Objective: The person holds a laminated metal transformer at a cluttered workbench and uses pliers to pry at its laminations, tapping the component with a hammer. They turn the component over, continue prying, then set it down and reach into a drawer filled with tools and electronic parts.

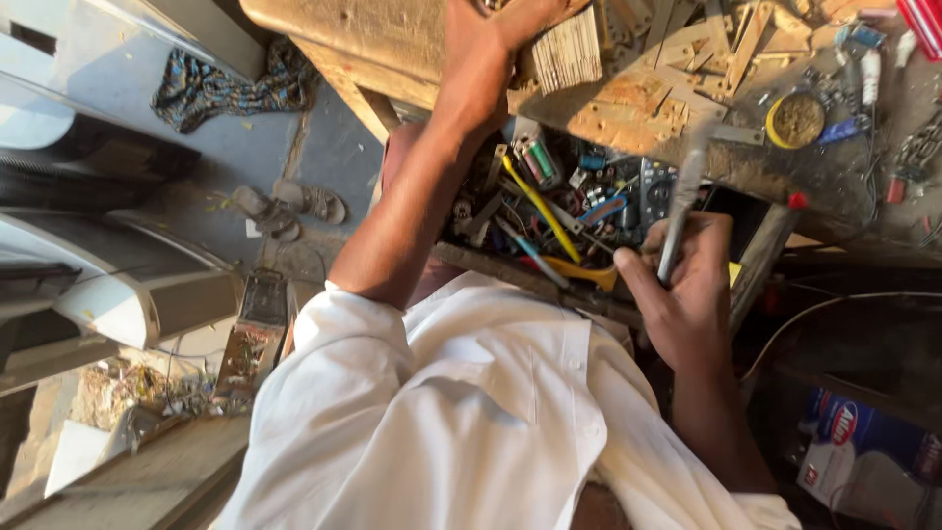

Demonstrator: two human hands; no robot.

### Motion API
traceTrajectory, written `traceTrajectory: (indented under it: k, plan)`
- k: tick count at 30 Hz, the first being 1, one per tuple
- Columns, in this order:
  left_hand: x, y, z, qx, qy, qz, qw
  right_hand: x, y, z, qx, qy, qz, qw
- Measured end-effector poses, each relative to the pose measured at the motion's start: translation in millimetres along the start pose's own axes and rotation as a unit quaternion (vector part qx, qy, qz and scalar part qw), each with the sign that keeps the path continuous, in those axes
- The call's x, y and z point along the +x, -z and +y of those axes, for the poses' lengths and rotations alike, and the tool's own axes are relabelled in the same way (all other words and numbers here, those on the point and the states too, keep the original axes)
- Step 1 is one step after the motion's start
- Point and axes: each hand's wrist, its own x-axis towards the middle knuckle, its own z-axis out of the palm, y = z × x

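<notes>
My left hand (483,57) reaches up onto a worn wooden workbench (628,103) and presses on it beside a stack of thin wooden slats (566,51). Its fingertips run off the top edge, so what they hold is hidden. Lower down, my right hand (685,287) is closed around a grey metal tool (684,191) whose blurred upper end points toward the bench edge. It hovers over an open drawer (549,211) crammed with screwdrivers, yellow-handled tools, wires and small parts. My white shirt (471,422) fills the bottom of the view.
A round yellow tin (797,120) and wood scraps lie on the bench. On the floor at left are sandals (294,204), a patterned cloth (235,83), white appliance casings (118,285) and a circuit board (255,334). A blue and white box (854,442) sits bottom right.
</notes>
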Motion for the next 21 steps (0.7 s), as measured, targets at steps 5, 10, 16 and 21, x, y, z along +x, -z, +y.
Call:
traceTrajectory:
  k: [5,10,16,21]
  plan:
    - [3.8,4.7,-18.7,-0.079,0.077,-0.038,0.993,4.1,11.8,-8.5,0.262,-0.169,-0.152,0.938]
    - [5.8,4.2,-29.1,-0.058,0.078,-0.053,0.994,17.5,-5.5,-7.2,0.294,-0.126,-0.203,0.925]
    - [6.3,7.4,-34.6,-0.071,0.081,-0.069,0.992,20.4,-11.9,-7.1,0.222,-0.103,-0.189,0.951]
    - [8.2,5.3,-33.7,-0.026,0.085,-0.047,0.995,24.8,-10.4,-12.8,0.214,-0.114,-0.200,0.949]
